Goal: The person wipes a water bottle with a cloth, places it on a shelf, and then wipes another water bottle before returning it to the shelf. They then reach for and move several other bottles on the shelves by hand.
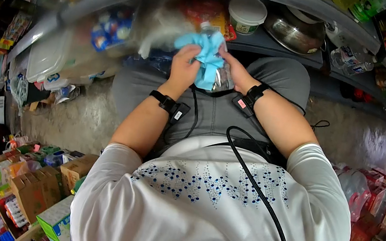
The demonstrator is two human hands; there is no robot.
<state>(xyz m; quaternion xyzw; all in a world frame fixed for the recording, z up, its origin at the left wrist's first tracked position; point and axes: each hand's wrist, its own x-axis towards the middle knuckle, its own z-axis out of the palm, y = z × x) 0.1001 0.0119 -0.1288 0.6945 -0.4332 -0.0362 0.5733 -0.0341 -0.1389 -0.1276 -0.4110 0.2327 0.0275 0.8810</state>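
A light-blue cloth (209,53) is wrapped around a clear plastic bottle (223,78) above my lap. My left hand (185,67) grips the cloth against the bottle's left side. On the other side, my right hand (237,70) is closed around the bottle, with the thumb near the cloth. The bottle's neck shows above the cloth and its lower end below. Much of its middle is covered, and any label there is hidden.
Ahead is a grey metal shelf (288,48) holding a white lidded tub (247,14), a steel pot (295,31) and clear bottles (352,61). A translucent plastic bin (52,57) stands at left. Cardboard boxes (38,191) and packaged goods crowd the floor behind on both sides.
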